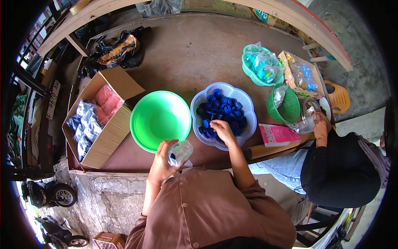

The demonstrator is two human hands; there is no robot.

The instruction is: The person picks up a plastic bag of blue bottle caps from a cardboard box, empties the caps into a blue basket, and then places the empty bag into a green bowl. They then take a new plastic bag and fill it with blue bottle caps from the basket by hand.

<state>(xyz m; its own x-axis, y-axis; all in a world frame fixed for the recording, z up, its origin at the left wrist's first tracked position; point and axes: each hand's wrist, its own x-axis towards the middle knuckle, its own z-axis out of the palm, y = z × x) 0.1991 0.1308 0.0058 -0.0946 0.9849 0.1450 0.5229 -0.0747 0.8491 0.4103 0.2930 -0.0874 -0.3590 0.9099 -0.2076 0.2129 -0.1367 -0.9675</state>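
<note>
On my feed I take the lavender basket [244, 93] as my landmark; it sits on the brown table [186, 41], heaped with blue caps [226, 108]. My right hand [224, 133] reaches in over its near side, fingers bunched low among the caps; I can't tell from here whether one is pinched between them. My left hand [161, 166] is to the left of the basket and nearer the body, fingers closed around a clear bag [182, 153], with something dark blue showing at its side.

Just left of the basket I have a bright green basin [159, 118], and beyond it a cardboard box [108, 143] of bagged blue and orange-red pieces. To the basket's right I see a pink packet [278, 135] and a green basket [286, 108] with a clear bag inside; farther back on that side are a turquoise basket [250, 74] and a low carton [299, 90], both holding bagged pieces. A co-worker's hand [321, 128], well right of my landmark, touches clear plastic.
</note>
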